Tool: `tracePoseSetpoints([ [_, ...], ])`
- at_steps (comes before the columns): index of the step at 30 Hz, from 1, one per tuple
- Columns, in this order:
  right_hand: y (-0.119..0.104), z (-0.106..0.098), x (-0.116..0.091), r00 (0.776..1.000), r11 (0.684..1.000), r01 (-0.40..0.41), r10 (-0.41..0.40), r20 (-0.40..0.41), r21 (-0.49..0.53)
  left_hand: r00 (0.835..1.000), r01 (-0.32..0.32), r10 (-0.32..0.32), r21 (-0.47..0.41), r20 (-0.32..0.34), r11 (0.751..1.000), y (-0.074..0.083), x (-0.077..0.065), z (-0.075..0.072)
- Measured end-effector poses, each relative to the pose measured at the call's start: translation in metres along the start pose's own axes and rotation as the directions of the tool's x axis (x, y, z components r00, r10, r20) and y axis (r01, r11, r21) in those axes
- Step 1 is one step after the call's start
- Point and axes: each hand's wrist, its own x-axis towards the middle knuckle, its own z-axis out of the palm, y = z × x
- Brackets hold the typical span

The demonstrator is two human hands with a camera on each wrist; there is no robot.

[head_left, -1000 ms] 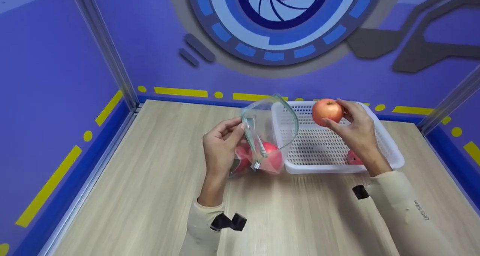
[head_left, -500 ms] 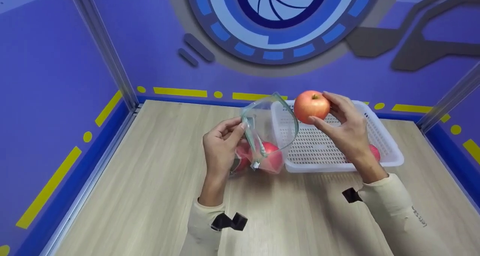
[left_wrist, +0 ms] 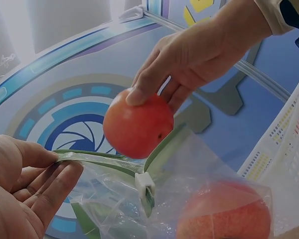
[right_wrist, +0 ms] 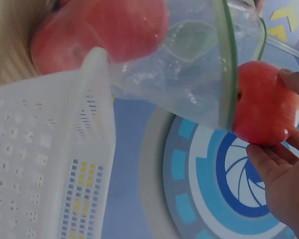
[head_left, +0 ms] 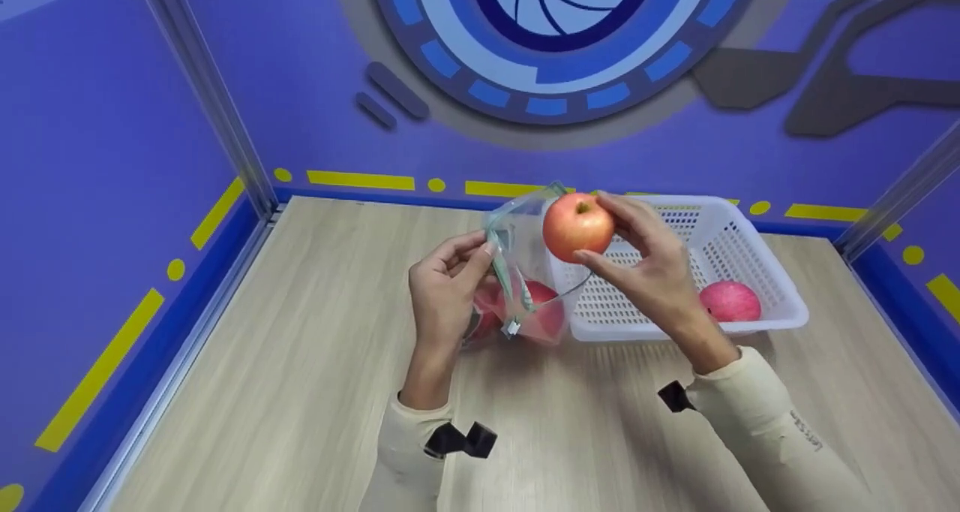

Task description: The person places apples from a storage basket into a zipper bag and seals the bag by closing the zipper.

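My left hand (head_left: 446,290) pinches the green-edged rim of a clear zip bag (left_wrist: 114,214) between thumb and fingers. The bag stands with its mouth spread, a white zip slider (left_wrist: 145,185) hanging at one corner. Red apples (head_left: 544,313) sit in the bottom of the bag, blurred by the plastic. In my right hand (head_left: 652,272) is a red-yellow apple (head_left: 578,227), gripped by thumb and fingertips. That apple is at the bag's mouth; the right wrist view shows it beside the green rim (right_wrist: 228,64).
A white perforated plastic basket (head_left: 784,305) stands to the right of the bag. One pinkish-red apple (head_left: 731,302) lies in its front right corner. The wooden table (head_left: 322,362) is bounded by blue printed panels (head_left: 300,106) at the back and sides.
My right hand has carried the apple leftward from over the basket to the bag's mouth. The apple in the basket has come into fuller view. My left hand stays almost still.
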Motion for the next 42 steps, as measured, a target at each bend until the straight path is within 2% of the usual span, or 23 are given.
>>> tracePoseSetpoints([
  [5, 0.006, 0.013, -0.004, 0.998, 0.997, 0.048, -0.047, 0.031, -0.063, 1.000, 0.013, -0.013, 0.002, -0.003, 1.000, 0.000, -0.001, 0.000],
  [18, 0.016, 0.033, -0.003, 0.991, 0.972, 0.132, -0.127, 0.039, -0.196, 1.000, -0.002, 0.001, -0.028, -0.007, 1.000, 0.002, 0.002, 0.003],
  [25, 0.020, 0.041, -0.005, 0.977, 0.933, 0.211, -0.189, 0.102, -0.290, 1.000, -0.004, 0.003, -0.044, -0.007, 0.999, 0.001, 0.003, 0.002],
  [29, 0.021, 0.039, -0.011, 0.959, 0.903, 0.282, -0.253, 0.131, -0.324, 1.000, 0.018, -0.019, -0.031, -0.016, 0.999, -0.001, 0.002, 0.002],
  [33, 0.024, 0.027, -0.018, 0.952, 0.892, 0.305, -0.297, 0.075, -0.332, 0.999, 0.037, -0.037, -0.018, -0.023, 0.999, -0.001, 0.002, 0.004],
  [35, 0.026, 0.019, -0.020, 0.962, 0.898, 0.264, -0.274, 0.024, -0.352, 0.999, 0.037, -0.037, -0.011, -0.026, 0.999, -0.001, 0.003, 0.005],
  [37, 0.028, 0.013, -0.019, 0.981, 0.916, 0.171, -0.191, -0.019, -0.364, 0.999, 0.032, -0.032, -0.004, -0.028, 0.999, -0.001, 0.002, 0.005],
  [39, 0.029, 0.009, -0.016, 0.998, 0.944, 0.025, -0.040, -0.040, -0.330, 0.999, 0.029, -0.029, 0.003, -0.029, 1.000, -0.001, 0.002, 0.005],
  [40, 0.030, 0.007, -0.013, 0.998, 0.951, -0.058, 0.049, -0.035, -0.303, 0.999, 0.028, -0.028, 0.006, -0.030, 1.000, -0.001, 0.002, 0.005],
  [42, 0.030, 0.006, -0.008, 0.973, 0.948, -0.225, 0.232, 0.004, -0.226, 0.999, 0.027, -0.026, 0.006, -0.033, 1.000, -0.001, 0.001, 0.005],
])
